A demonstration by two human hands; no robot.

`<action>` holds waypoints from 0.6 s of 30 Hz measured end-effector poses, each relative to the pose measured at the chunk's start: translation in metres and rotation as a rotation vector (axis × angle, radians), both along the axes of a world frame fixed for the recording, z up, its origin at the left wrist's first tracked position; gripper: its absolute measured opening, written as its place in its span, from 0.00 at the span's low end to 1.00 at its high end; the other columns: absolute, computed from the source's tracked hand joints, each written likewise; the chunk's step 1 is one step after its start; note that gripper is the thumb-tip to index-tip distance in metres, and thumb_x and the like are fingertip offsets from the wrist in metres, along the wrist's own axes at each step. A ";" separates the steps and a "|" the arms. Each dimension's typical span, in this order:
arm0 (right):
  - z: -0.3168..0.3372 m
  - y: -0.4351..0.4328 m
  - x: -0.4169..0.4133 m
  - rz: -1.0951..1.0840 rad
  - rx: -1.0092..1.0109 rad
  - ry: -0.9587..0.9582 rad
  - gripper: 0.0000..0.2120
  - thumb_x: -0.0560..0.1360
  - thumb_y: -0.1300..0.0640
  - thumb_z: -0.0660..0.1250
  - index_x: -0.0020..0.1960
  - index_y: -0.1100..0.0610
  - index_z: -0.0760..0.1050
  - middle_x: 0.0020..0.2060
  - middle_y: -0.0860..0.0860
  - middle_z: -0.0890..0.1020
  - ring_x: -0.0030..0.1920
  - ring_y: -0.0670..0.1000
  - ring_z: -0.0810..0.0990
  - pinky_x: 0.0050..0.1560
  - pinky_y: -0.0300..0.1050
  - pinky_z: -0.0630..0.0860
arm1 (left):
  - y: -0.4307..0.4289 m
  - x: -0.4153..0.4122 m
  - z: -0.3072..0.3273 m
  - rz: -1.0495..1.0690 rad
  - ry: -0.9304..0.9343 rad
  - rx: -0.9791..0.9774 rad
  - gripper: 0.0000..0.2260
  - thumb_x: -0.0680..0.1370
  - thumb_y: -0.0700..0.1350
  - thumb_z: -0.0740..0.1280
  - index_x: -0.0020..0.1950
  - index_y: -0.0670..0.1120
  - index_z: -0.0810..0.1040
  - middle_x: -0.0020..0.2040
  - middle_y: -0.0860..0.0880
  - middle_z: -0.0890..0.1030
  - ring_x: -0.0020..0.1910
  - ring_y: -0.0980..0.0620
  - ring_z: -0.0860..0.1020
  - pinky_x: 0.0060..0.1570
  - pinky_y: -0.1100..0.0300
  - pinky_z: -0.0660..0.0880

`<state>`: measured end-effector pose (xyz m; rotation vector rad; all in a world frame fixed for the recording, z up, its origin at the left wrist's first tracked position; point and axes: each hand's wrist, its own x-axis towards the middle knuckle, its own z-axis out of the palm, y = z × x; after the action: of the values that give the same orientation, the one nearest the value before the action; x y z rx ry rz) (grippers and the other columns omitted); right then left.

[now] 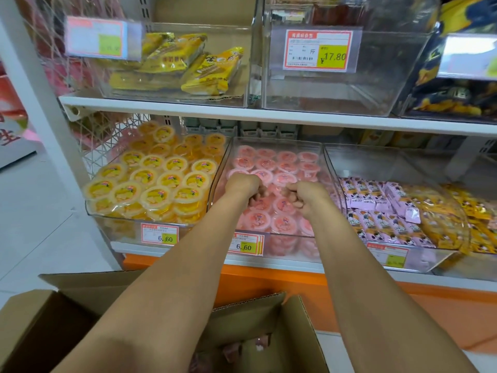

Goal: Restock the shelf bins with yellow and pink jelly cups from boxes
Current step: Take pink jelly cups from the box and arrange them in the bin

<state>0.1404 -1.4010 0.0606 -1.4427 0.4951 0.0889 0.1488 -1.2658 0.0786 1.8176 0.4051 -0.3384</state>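
Both my hands reach into the middle clear bin [326,168] on the lower shelf, which holds several pink jelly cups [285,222]. My left hand [242,184] and my right hand [304,193] are curled downward over the pink cups, fingers bent among them; what each one grips is hidden under the knuckles. The bin to the left [91,211] is piled high with yellow jelly cups [150,184]. Below my arms stands an open cardboard box [298,332] with a few pink cups [234,351] showing inside.
A second open cardboard box [40,319] sits at lower left. The right bin holds purple and yellow snack packets [382,208]. On the upper shelf are yellow wafer packs [188,68] and a clear bin [349,84] with a 17.80 price tag. Price tags hang on bin fronts.
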 end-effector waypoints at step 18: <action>0.008 0.002 -0.132 0.936 -0.711 -0.059 0.12 0.73 0.60 0.71 0.36 0.59 0.70 0.23 0.51 0.76 0.19 0.44 0.70 0.19 0.34 0.62 | 0.050 -0.186 -0.099 -0.314 -0.188 0.072 0.16 0.79 0.47 0.65 0.31 0.45 0.74 0.23 0.50 0.77 0.18 0.56 0.68 0.23 0.65 0.65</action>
<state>0.0089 -1.3985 0.0687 -2.2720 -0.2788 0.6638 -0.0370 -1.2155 -0.0208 1.9657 -0.0010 -0.3674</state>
